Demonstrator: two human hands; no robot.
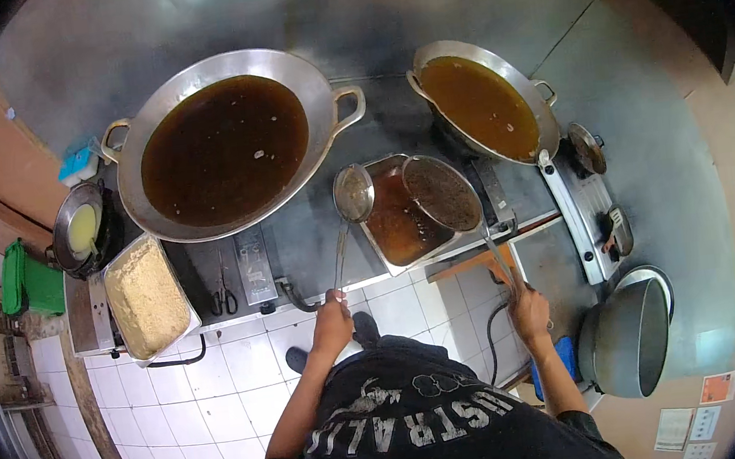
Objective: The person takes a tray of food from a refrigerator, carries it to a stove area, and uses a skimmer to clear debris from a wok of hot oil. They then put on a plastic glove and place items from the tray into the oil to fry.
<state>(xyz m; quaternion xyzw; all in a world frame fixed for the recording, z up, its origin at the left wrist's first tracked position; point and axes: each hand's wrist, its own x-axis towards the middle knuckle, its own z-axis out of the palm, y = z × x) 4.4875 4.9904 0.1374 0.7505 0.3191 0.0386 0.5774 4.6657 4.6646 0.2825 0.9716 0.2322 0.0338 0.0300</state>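
My left hand (333, 324) grips the thin handle of a small wire skimmer (354, 194), its round head over the left side of a metal tray (398, 269). Reddish-brown liquid (401, 226) with dark bits fills the part of the tray that shows. In my right hand (528, 310) is the handle of a larger mesh strainer (442, 193), whose round head lies above the tray's right side and hides part of it. Dark residue covers the mesh. Whether either head touches the tray cannot be told.
A large wok of dark oil (225, 150) stands behind the tray on the left, a smaller wok of brown oil (479, 107) on the right. Far left are a tray of pale crumbs (148, 299), scissors (223, 298) and a small pan (75, 230). A deep grey pot (624, 340) sits at right.
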